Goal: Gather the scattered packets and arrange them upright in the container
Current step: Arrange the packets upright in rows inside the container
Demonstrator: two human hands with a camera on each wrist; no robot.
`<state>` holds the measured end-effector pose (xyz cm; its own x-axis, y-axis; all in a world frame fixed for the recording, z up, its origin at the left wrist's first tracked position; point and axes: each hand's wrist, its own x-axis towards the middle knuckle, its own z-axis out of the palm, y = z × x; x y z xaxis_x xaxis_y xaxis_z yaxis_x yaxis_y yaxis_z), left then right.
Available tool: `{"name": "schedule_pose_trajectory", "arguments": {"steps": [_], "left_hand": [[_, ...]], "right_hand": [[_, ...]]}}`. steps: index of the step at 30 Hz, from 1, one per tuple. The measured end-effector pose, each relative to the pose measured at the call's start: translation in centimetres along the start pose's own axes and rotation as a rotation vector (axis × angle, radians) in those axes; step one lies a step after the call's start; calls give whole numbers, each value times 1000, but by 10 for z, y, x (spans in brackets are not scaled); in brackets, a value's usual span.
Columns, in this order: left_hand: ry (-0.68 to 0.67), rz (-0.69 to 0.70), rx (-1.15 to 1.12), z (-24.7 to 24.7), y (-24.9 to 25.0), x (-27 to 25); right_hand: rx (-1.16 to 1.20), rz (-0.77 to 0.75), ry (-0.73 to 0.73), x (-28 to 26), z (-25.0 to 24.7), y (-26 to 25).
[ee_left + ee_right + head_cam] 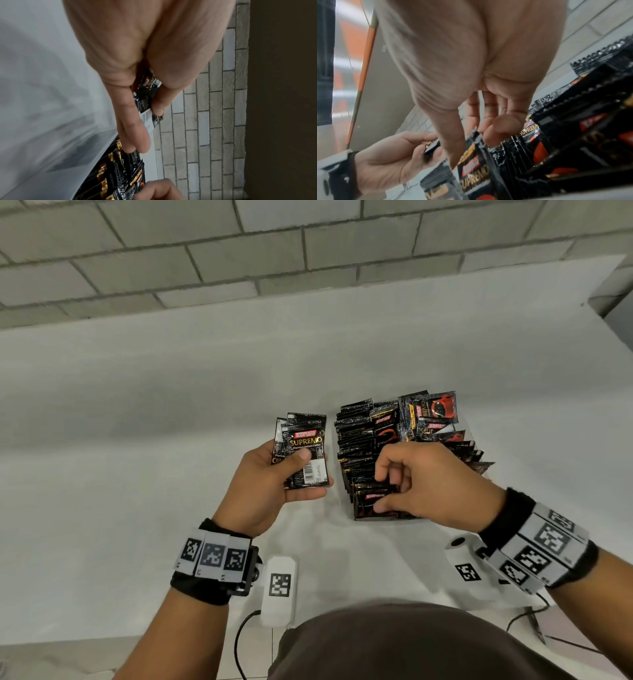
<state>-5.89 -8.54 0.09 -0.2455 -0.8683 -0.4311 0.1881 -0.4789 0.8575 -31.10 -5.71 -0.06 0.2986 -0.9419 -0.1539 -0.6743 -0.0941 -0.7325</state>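
My left hand holds a small stack of black Kopiko Supremo packets upright, thumb across the front, just left of the container. The clear container is packed with rows of upright packets; a few at its far right lean. At the container's near end my right hand pinches one packet between thumb and curled fingers. In the left wrist view the held stack shows between thumb and fingers. The right wrist view has the pinched packet below my thumb.
The white table runs back to a grey brick wall. Two white marker-tagged devices with cables lie near the front edge, close to my wrists. No loose packets show on the tabletop.
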Motion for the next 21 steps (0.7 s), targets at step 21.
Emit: {"name": "schedule_pose_trajectory", "arguments": {"steps": [21], "left_hand": [[-205,4,12,10,4,1]], "right_hand": [[308,5,232,6,-34,-12]]}}
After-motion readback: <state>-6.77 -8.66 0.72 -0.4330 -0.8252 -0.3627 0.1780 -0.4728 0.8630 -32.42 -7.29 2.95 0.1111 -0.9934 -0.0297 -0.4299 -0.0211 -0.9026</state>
